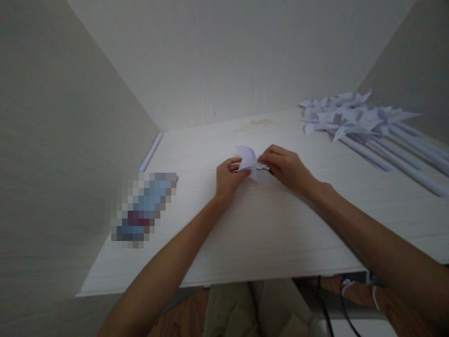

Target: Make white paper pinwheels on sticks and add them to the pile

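Note:
A small folded white paper piece (247, 160) is held above the middle of the white table (266, 224). My left hand (228, 178) pinches its left side from below. My right hand (285, 166) grips its right side, and a thin dark object, perhaps a pin or wire, pokes out between my right fingers and the paper. Both hands nearly touch each other.
Several finished white paper pinwheels on rolled paper sticks (358, 124) lie at the back right. A rolled white paper stick (150, 152) rests along the left wall. A blurred-out object (145, 210) lies at the left. Walls close in on three sides.

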The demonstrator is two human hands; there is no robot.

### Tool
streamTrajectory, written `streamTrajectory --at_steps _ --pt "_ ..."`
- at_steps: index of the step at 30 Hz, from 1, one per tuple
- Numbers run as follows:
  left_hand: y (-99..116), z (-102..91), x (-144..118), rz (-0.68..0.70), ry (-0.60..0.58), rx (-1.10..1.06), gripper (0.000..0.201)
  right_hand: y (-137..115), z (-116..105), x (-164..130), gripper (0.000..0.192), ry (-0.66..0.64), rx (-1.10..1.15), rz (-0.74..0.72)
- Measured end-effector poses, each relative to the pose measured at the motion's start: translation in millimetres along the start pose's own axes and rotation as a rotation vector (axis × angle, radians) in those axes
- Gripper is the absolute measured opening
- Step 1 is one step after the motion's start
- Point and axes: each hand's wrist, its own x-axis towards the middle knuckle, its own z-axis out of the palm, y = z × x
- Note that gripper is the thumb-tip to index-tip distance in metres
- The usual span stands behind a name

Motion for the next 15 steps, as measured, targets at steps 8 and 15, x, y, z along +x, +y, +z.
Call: streamTrajectory --at_steps 8,15 --pt "-1.3 -1.3 2.1 -0.028 -0.035 -0.028 0.035 2.7 -9.2 3.7 0.025 -0.107 -0.059 -0.053" --pt "1.8 -0.5 -0.6 -0.011 -0.041 -0.003 0.031 4.1 -10.0 4.6 0.024 -0.196 -0.113 -0.082"
